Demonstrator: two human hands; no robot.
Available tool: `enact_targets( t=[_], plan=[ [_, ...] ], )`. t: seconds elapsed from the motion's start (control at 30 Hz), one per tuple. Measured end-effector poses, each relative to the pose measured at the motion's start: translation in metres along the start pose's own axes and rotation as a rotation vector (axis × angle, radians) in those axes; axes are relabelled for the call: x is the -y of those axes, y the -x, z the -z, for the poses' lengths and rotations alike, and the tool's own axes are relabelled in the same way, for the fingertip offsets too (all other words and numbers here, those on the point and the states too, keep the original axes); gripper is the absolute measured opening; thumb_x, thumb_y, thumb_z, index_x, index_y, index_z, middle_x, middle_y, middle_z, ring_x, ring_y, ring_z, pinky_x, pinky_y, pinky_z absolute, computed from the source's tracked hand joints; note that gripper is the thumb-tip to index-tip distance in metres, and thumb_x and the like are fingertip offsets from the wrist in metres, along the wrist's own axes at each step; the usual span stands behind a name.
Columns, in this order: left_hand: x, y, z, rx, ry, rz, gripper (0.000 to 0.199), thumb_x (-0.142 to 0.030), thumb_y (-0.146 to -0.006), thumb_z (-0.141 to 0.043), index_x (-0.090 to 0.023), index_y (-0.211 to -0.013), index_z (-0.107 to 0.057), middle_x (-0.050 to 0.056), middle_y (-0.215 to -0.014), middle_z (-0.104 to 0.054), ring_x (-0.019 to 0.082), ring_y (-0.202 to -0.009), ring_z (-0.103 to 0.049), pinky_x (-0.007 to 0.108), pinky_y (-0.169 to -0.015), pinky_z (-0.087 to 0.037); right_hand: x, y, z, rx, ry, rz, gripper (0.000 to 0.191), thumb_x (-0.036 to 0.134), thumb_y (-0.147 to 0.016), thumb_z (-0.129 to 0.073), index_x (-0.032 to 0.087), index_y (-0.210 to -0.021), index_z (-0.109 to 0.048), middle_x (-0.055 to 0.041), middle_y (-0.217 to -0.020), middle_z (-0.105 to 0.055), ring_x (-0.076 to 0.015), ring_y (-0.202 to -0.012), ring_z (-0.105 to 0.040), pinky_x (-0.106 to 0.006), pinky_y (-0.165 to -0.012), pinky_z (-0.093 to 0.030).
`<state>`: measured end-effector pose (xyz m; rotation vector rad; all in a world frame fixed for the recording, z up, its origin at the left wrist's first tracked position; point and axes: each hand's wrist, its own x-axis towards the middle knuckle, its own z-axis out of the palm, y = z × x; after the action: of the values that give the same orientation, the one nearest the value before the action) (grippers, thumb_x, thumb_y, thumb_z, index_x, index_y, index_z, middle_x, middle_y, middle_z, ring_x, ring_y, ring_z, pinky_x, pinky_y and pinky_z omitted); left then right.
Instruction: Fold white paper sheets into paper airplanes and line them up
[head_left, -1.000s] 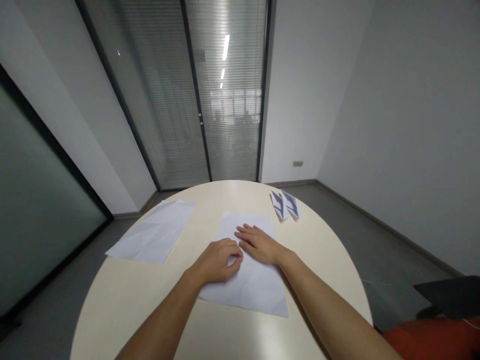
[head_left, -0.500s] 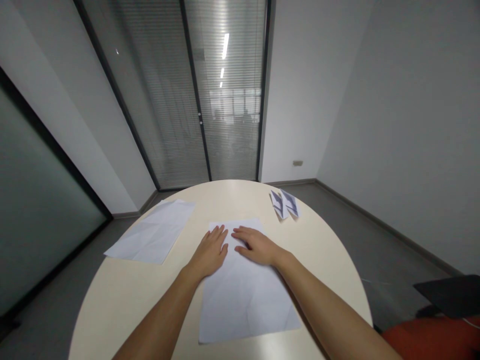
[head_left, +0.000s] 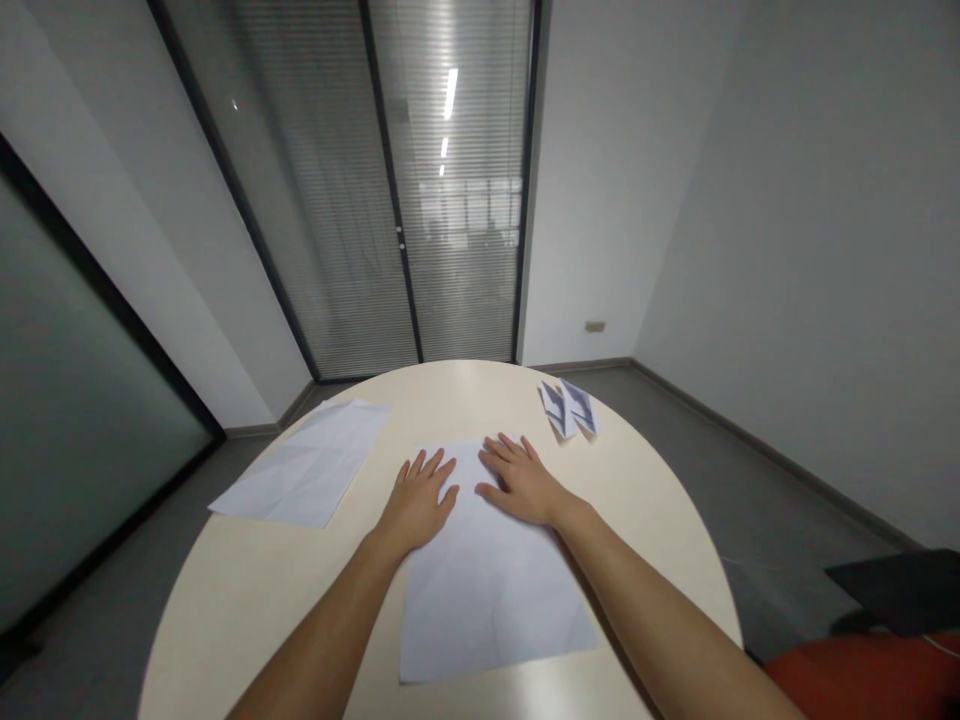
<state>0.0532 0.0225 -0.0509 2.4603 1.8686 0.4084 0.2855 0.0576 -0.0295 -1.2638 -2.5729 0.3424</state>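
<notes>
A white sheet of paper (head_left: 491,605) with faint creases lies flat on the round table, its long side running away from me. On its far left part rests my left hand (head_left: 420,500), palm down with the fingers spread. My right hand (head_left: 521,480) lies on the far right part, fingers also apart and palm down. Neither hand grips anything. Parts of the paper's far edge and right side are hidden under my hands and right forearm.
More creased white paper (head_left: 304,470) lies at the table's left edge. Two folded paper pieces with dark printing (head_left: 579,408) stand at the far right. Beyond the pale tabletop (head_left: 247,610) is a glass partition with blinds. A red seat (head_left: 862,675) shows at the lower right.
My right hand has shifted right and turned so its fingers point further away from me. The fingers of my left hand have spread wider. The paper has moved very slightly.
</notes>
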Motion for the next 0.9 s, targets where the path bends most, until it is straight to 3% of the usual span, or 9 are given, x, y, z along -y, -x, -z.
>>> enact_targets(
  t=[0.1,0.27,0.33,0.43,0.57,0.67,0.77,0.83,0.9],
  plan=[
    [0.001,-0.003,0.003,-0.074,-0.002,0.012,0.042,-0.036,-0.102,-0.047,-0.023,-0.139,-0.061,0.011,-0.153,-0.054,0.035,-0.143,-0.046,0.061,-0.119,-0.03,0.006,0.002,-0.001,0.085,-0.06,0.091,0.08,0.071,-0.093,-0.05,0.021,-0.156,-0.043,-0.0151,-0.165,-0.032,-0.0362,-0.152,-0.028,-0.059,-0.124,-0.015],
    [-0.007,0.0,0.015,-0.157,0.096,-0.063,0.032,-0.03,-0.099,-0.051,-0.021,-0.124,-0.069,0.01,-0.135,-0.069,0.026,-0.127,-0.061,0.052,-0.118,-0.036,-0.002,0.001,-0.002,0.03,0.006,-0.005,0.08,0.073,-0.092,-0.05,0.024,-0.155,-0.045,-0.0154,-0.165,-0.032,-0.0394,-0.152,-0.027,-0.063,-0.122,-0.016],
    [-0.011,0.004,0.016,-0.09,0.139,-0.163,0.034,-0.032,-0.097,-0.055,-0.021,-0.127,-0.067,0.01,-0.138,-0.066,0.026,-0.131,-0.059,0.049,-0.119,-0.036,-0.01,-0.001,-0.001,-0.036,0.049,-0.044,0.071,0.068,-0.094,-0.052,0.025,-0.151,-0.052,-0.0155,-0.164,-0.034,-0.0394,-0.151,-0.03,-0.063,-0.121,-0.018],
    [-0.013,0.008,0.01,0.051,0.148,-0.264,0.047,-0.039,-0.096,-0.057,-0.023,-0.14,-0.059,0.008,-0.155,-0.051,0.029,-0.147,-0.042,0.05,-0.122,-0.031,-0.017,-0.003,0.001,-0.139,0.063,-0.02,0.057,0.055,-0.098,-0.055,0.021,-0.143,-0.06,-0.0171,-0.159,-0.043,-0.0354,-0.145,-0.04,-0.056,-0.119,-0.03],
    [-0.008,0.004,0.001,0.057,0.096,-0.168,0.05,-0.044,-0.101,-0.048,-0.025,-0.147,-0.053,0.008,-0.16,-0.044,0.032,-0.15,-0.036,0.054,-0.122,-0.028,-0.012,-0.002,0.001,-0.192,-0.038,0.08,0.053,0.05,-0.099,-0.054,0.017,-0.14,-0.062,-0.0179,-0.151,-0.053,-0.0321,-0.138,-0.049,-0.049,-0.116,-0.038],
    [-0.004,-0.002,0.004,-0.021,0.068,-0.097,0.043,-0.039,-0.102,-0.046,-0.022,-0.139,-0.06,0.01,-0.153,-0.053,0.031,-0.144,-0.046,0.052,-0.121,-0.032,-0.001,0.001,-0.001,-0.064,-0.106,0.192,0.066,0.06,-0.096,-0.054,0.017,-0.146,-0.057,-0.0186,-0.155,-0.048,-0.0331,-0.142,-0.046,-0.05,-0.119,-0.034],
    [-0.003,-0.005,0.01,-0.082,0.077,-0.077,0.038,-0.032,-0.102,-0.045,-0.02,-0.131,-0.066,0.012,-0.141,-0.064,0.027,-0.133,-0.057,0.046,-0.116,-0.04,0.005,0.003,-0.002,0.04,-0.099,0.154,0.082,0.07,-0.092,-0.054,0.017,-0.155,-0.045,-0.0192,-0.162,-0.037,-0.0384,-0.15,-0.032,-0.058,-0.122,-0.024],
    [-0.004,-0.003,0.011,-0.075,0.103,-0.098,0.039,-0.032,-0.102,-0.045,-0.019,-0.132,-0.066,0.011,-0.141,-0.064,0.026,-0.133,-0.057,0.043,-0.117,-0.04,0.004,0.003,-0.003,0.063,-0.091,0.111,0.084,0.071,-0.093,-0.052,0.018,-0.157,-0.041,-0.0182,-0.164,-0.031,-0.0387,-0.153,-0.026,-0.06,-0.123,-0.021],
    [-0.004,0.001,0.01,-0.019,0.127,-0.153,0.044,-0.037,-0.101,-0.047,-0.019,-0.138,-0.061,0.011,-0.151,-0.055,0.028,-0.144,-0.046,0.045,-0.121,-0.035,0.001,0.001,-0.003,0.058,-0.075,0.074,0.08,0.069,-0.094,-0.051,0.019,-0.156,-0.042,-0.0173,-0.165,-0.03,-0.0387,-0.153,-0.025,-0.061,-0.123,-0.02]
  ],
)
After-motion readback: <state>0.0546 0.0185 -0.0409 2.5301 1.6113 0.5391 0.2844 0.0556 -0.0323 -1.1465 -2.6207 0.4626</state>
